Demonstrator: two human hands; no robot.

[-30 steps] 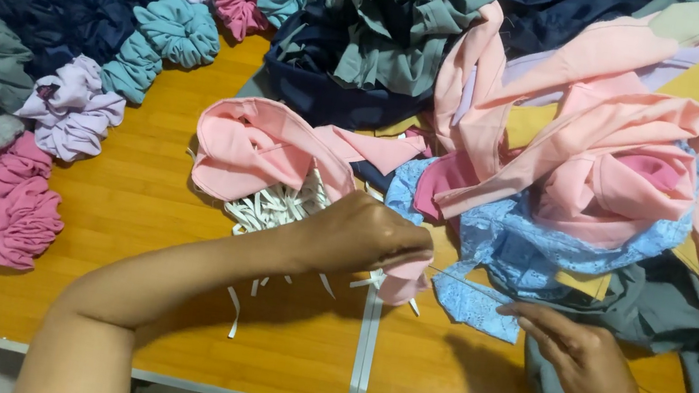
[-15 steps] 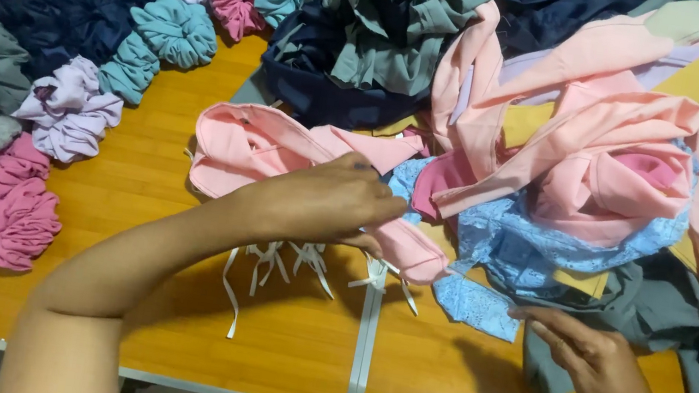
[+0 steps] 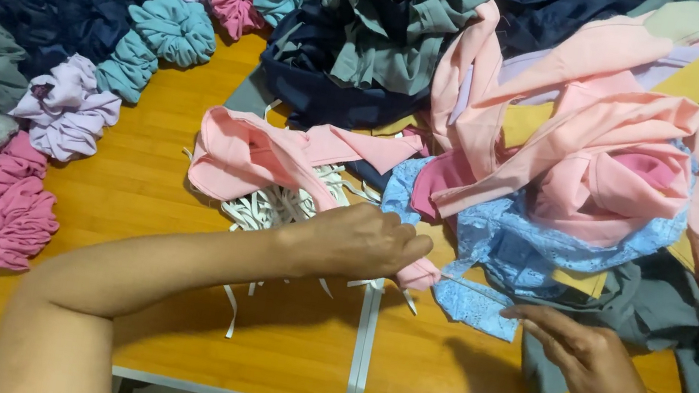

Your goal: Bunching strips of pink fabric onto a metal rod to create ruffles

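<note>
Scrunchies (image 3: 56, 99) left, fabric heap (image 3: 616, 164) behind hands.

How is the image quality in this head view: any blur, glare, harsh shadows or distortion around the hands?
Head view: lighting is even and soft; the left hand and right hand cast only faint shadows on the orange wooden table. No glare. Hands and the pale pink fabric piece look reasonably sharp; the thin white elastic strips are slightly soft. No obvious distortion.

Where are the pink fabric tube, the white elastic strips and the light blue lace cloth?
pink fabric tube (image 3: 257, 159), head view, its wide flat middle.
white elastic strips (image 3: 273, 208), head view, the bundle's centre.
light blue lace cloth (image 3: 510, 245), head view, its middle.
</note>
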